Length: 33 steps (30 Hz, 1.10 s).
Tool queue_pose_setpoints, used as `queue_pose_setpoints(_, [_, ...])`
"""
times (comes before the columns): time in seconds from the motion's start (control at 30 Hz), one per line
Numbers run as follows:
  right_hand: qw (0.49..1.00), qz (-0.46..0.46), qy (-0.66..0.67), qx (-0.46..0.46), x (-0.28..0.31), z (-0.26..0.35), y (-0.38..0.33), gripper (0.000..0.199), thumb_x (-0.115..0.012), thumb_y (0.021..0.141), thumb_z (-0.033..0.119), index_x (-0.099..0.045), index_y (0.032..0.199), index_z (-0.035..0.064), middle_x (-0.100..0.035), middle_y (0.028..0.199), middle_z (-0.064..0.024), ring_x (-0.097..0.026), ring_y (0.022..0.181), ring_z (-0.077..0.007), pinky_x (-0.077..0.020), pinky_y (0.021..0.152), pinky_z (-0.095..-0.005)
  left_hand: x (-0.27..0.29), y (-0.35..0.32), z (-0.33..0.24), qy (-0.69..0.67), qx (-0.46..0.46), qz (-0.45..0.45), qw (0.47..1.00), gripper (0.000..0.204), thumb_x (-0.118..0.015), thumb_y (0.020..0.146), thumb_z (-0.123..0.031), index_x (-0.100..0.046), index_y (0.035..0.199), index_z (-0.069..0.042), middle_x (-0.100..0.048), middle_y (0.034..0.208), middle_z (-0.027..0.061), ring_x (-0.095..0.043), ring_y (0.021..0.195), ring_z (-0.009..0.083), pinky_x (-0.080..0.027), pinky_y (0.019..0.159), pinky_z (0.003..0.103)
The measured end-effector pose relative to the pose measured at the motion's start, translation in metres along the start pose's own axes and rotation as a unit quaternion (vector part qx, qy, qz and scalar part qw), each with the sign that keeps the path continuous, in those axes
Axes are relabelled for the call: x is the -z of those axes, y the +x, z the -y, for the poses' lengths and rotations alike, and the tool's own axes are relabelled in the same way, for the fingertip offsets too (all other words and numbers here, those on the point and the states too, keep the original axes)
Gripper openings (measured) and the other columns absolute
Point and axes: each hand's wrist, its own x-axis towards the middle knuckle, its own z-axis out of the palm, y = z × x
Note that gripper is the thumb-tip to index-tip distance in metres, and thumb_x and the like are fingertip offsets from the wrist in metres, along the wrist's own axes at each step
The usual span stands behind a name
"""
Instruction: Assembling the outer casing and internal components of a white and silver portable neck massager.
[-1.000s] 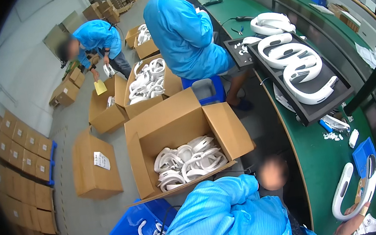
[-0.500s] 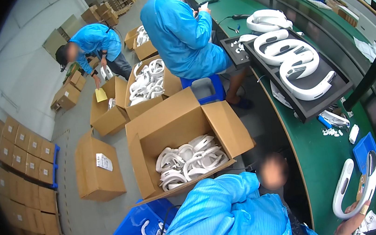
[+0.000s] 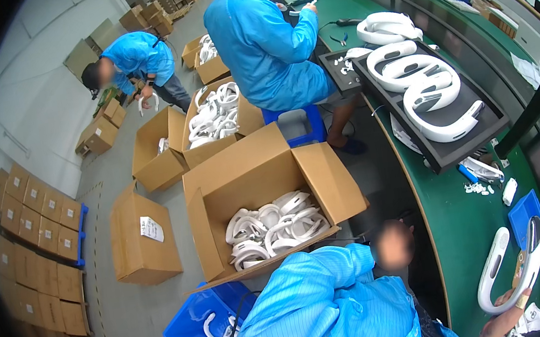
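Observation:
Neither of my hands shows in the head view. At the lower right, a co-worker's hand grips a white U-shaped neck fan above the green bench; the arm seems to lead to the blue-jacketed person close by at the bottom. A small blue tray lies beside the fan, with small white parts farther back. More white neck fans rest on a black tray on the bench.
An open carton of white curved parts stands left of the bench, beside a blue bin. A closed carton and stacked boxes are farther left. Two more people work at the back, one bent over cartons.
The bent person at the back has raised a white curved piece above the carton; the yellow sheet is out of sight. The seated person's hands have shifted right. The nearby hand holds still.

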Motion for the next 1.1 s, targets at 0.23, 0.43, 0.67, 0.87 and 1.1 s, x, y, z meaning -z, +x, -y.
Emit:
queue_pose_setpoints(0.23, [0.996,-0.034,0.065,-0.052,-0.0046,0.004,-0.0034,0.056,-0.048,0.103,0.053,-0.055,0.118,-0.0001,-0.059,0.081,-0.0117,-0.056,0.064,-0.0219,-0.0476,0.06,-0.0344,-0.0047,0.0036,0.0007,-0.006,-0.004,-0.005,1.0,0.093,-0.057,0.093,-0.058,-0.012,0.163,-0.017,-0.012,0.165,0.0282,-0.024,0.148,0.052,-0.036,0.108,0.07])
queue_pose_setpoints(0.43, [0.993,-0.044,0.085,-0.069,-0.0054,0.0052,-0.0044,0.053,-0.049,0.103,0.053,-0.055,0.114,0.0016,-0.056,0.079,-0.0089,-0.053,0.063,-0.0187,-0.0445,0.058,-0.0322,-0.0038,0.0025,0.0002,-0.011,0.001,-0.013,1.0,0.093,-0.056,0.092,-0.059,-0.014,0.163,-0.017,-0.015,0.165,0.0281,-0.026,0.147,0.0517,-0.038,0.106,0.069])
queue_pose_setpoints(0.67, [0.99,-0.054,0.102,-0.081,-0.0076,0.0071,-0.0067,0.05,-0.05,0.103,0.053,-0.056,0.11,0.0035,-0.052,0.076,-0.0056,-0.049,0.061,-0.0151,-0.0408,0.056,-0.0296,-0.005,0.0037,0.001,-0.007,-0.006,-0.021,1.0,0.093,-0.057,0.092,-0.058,-0.015,0.163,-0.016,-0.016,0.164,0.0282,-0.028,0.146,0.0516,-0.039,0.105,0.069])
queue_pose_setpoints(0.87, [0.988,-0.06,0.108,-0.089,-0.0081,0.0082,-0.0072,0.048,-0.051,0.103,0.053,-0.056,0.106,0.0052,-0.049,0.074,-0.0028,-0.046,0.06,-0.0119,-0.0376,0.055,-0.0273,-0.0028,0.0006,0.0002,-0.016,-0.001,-0.02,1.0,0.093,-0.057,0.092,-0.058,-0.015,0.163,-0.016,-0.016,0.164,0.0284,-0.028,0.145,0.052,-0.039,0.105,0.068])
queue_pose_setpoints(1.1, [0.987,-0.067,0.112,-0.098,-0.0103,0.0098,-0.009,0.046,-0.052,0.103,0.053,-0.057,0.101,0.0072,-0.046,0.071,0.0005,-0.043,0.058,-0.0082,-0.034,0.053,-0.0247,-0.0014,-0.0005,-0.0002,-0.014,-0.002,-0.022,1.0,0.093,-0.058,0.092,-0.057,-0.015,0.163,-0.016,-0.017,0.164,0.0289,-0.029,0.145,0.0524,-0.039,0.106,0.068])
